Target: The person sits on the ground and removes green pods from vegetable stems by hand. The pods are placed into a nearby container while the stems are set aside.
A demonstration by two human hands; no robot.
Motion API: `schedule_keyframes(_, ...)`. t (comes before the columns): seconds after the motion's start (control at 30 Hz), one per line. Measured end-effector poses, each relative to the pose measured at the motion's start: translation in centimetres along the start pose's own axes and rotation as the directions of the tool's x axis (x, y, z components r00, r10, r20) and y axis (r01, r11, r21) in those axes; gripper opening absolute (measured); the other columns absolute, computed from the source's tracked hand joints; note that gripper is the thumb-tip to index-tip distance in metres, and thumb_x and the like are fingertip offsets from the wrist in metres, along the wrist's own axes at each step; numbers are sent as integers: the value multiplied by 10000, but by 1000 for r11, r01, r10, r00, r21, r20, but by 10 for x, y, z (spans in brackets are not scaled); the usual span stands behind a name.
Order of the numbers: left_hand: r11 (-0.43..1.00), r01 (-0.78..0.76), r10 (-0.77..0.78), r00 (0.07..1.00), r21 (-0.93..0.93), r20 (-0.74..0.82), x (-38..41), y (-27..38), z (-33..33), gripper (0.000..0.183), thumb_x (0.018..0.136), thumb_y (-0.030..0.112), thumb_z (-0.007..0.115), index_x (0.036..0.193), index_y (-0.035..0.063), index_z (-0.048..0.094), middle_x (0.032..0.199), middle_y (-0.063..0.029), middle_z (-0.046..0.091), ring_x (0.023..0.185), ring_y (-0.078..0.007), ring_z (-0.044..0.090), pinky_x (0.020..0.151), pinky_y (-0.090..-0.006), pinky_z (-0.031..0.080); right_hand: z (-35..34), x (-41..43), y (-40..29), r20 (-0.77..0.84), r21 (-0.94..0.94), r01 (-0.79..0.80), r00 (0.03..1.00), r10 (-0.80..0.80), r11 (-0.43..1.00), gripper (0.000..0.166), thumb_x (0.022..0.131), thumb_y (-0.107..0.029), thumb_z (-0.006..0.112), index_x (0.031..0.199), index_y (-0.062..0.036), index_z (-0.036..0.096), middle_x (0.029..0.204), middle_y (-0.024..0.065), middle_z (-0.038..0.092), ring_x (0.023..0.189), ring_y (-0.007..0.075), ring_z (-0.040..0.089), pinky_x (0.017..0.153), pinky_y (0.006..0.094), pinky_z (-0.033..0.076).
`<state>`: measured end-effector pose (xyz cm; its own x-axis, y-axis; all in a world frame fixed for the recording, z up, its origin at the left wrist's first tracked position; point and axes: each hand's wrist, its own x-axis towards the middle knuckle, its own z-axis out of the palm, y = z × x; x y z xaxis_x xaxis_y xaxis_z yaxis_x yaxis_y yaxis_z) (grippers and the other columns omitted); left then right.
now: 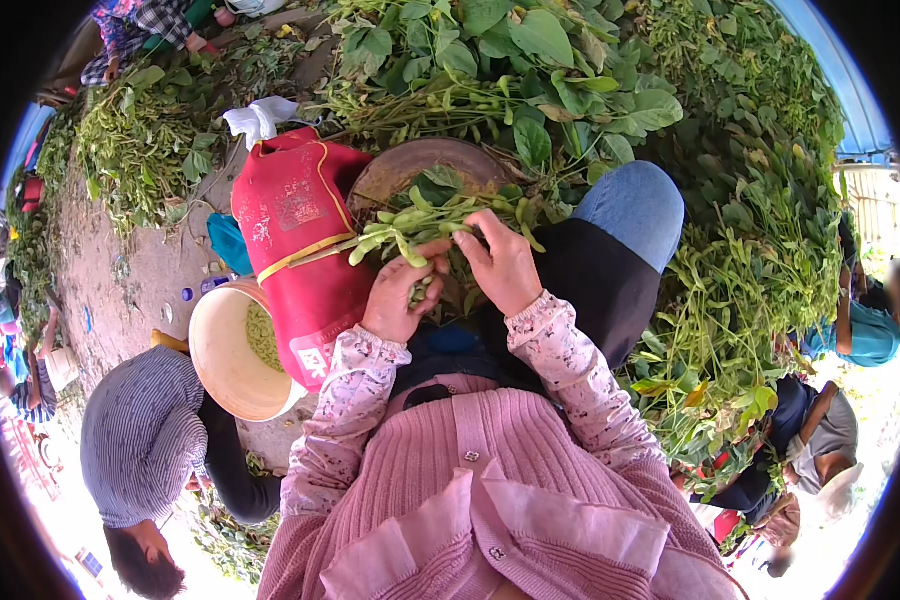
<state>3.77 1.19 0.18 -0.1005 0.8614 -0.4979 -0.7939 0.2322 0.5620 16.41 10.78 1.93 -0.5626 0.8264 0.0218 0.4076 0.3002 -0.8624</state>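
Note:
Green bean plants, apparently soybean, surround my hands. My left hand (409, 289) is curled around a few loose green pods (420, 291), partly hidden by its fingers. Just above it, a stalk with green pods (420, 221) runs across toward the right, its bare stem end over a red bag (300, 225). The thumb and forefinger of my right hand (504, 262) pinch at a pod on this stalk. Behind the stalk is a round brown disc-like surface (397, 169), partly covered by leaves. At left, a cream bucket (225, 352) tilts and contains many green pods or beans (262, 337).
Leafy bean plants (540, 90) are heaped ahead, with a long pile (750, 225) at right. A person in a striped shirt (146, 435) bends close by at left. Other people sit around the rim. A teal bag (229, 244) and purple-labelled bottle (214, 283) lie beside the red bag.

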Motion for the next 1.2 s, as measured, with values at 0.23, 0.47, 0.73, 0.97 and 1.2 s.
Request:
schedule_keyframes(0.23,997,-1,-4,997,-76,-77,16,-17,3,115,850,203,591,849,92,563,647,47,482,490,-37,399,384,-168,249,4,-24,3,178,8,54,983,-55,998,128,847,-115,479,920,-19,434,629,194,546,612,372,566,521,437,439)
schedule_keyframes(0.47,972,-126,136,990,196,-40,18,1,10,81,849,147,578,846,65,575,595,65,418,460,-17,333,400,-177,219,13,-17,11,155,151,26,987,-50,988,107,838,-54,444,924,-2,407,634,245,519,617,413,531,525,481,400)
schedule_keyframes(0.73,865,-181,118,980,468,161,19,47,3,124,866,152,551,916,40,573,581,55,420,468,-26,332,421,-175,233,18,1,-8,140,234,27,988,-61,972,80,834,-51,445,894,-13,408,629,246,507,635,432,525,544,497,388)
schedule_keyframes(0.97,938,-71,68,997,339,21,16,-12,-6,146,883,171,501,982,66,527,611,42,433,471,-28,341,407,-164,225,32,-19,46,203,183,-70,979,32,981,78,846,-74,445,859,2,454,696,216,540,662,380,550,554,452,433)
schedule_keyframes(1.2,978,-45,58,997,205,-55,8,-13,0,226,805,116,389,971,61,531,722,-36,499,471,-104,414,365,-197,247,6,6,-14,26,-47,-134,991,135,990,271,837,-278,542,911,-24,482,624,140,572,603,349,574,562,431,452)
